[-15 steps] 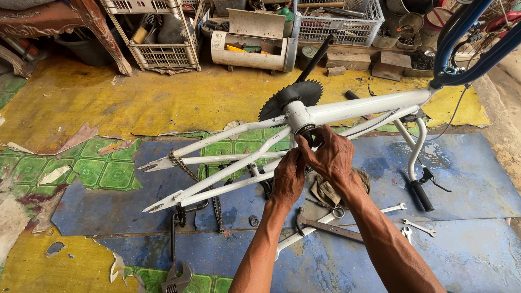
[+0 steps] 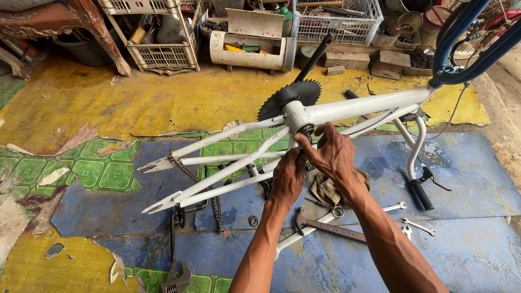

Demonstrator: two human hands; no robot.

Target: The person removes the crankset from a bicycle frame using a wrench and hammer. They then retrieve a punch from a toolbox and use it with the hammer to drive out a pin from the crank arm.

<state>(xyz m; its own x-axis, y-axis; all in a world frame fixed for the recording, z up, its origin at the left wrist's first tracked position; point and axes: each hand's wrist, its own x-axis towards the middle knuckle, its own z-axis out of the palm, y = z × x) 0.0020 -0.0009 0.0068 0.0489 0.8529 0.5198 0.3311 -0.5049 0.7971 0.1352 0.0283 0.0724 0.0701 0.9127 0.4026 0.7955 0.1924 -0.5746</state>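
- The white bicycle frame (image 2: 347,111) lies upside down on the worn floor (image 2: 135,103), its bottom bracket shell (image 2: 297,116) raised, with the black toothed chainring (image 2: 290,97) and a crank arm (image 2: 315,54) on its far side
- The right hand (image 2: 334,154) has its fingers closed on the dark fitting at the near face of the shell; what exactly they pinch is hidden under them
- The left hand (image 2: 287,176) sits just below, fingers curled against the same spot and the frame tubes there; whether its grip is clamped on anything cannot be told
- To do this well, I judge the fitting should be turned square to the shell, with the left hand steadying the frame so that it does not rock
- A loose chain (image 2: 190,173) lies under the rear stays, spanners (image 2: 418,225) and a hammer (image 2: 325,227) are near the forearms, and a rag (image 2: 325,190) is beside the right wrist
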